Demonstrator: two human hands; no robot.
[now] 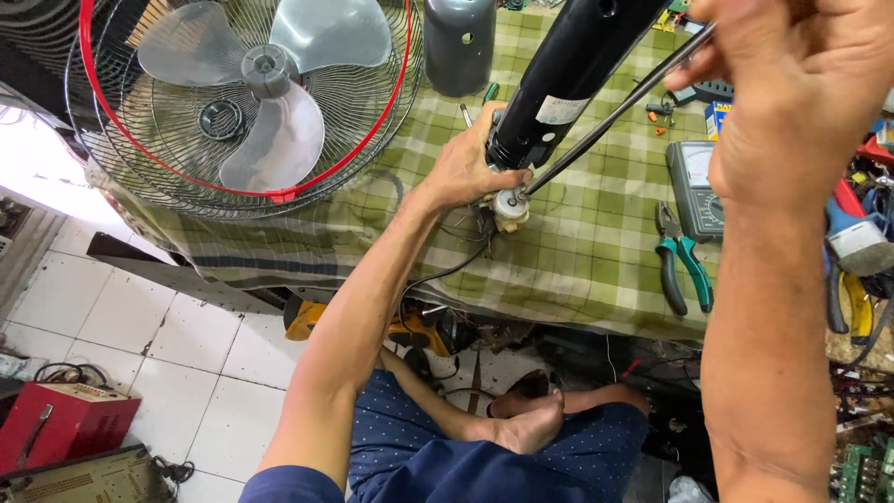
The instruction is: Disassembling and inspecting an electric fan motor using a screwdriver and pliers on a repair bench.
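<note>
Nearest the camera, my right hand (792, 88) was raised close to the lens, fingers pinched shut around the top of a long thin screwdriver (610, 116) whose shaft ran down and left to the work. Its tip met a small white fitting (510, 207) at the lower end of the black fan column (559, 79), which leaned tilted over the green checked tablecloth (577, 261). My left hand (470, 168) was wrapped around that lower end, thumb and fingers closed on the tube just above the fitting, steadying it against the table; a thin black wire (447, 270) trailed from there over the table edge. I judged the step in hand to be working a screw or catch at the column's base, though the tip was too small for me to tell whether it sat in a slot. The next move, as I read it, called for keeping the shaft in line with the fitting and the left grip firm so the tube could not roll. To the right lay green-handled pliers (684, 265) and a grey multimeter (697, 186). Farther off stood a dark grey motor cover (458, 42), and at the far left the fan head with its wire cage (121, 140), red rim and pale blades (279, 140).
</note>
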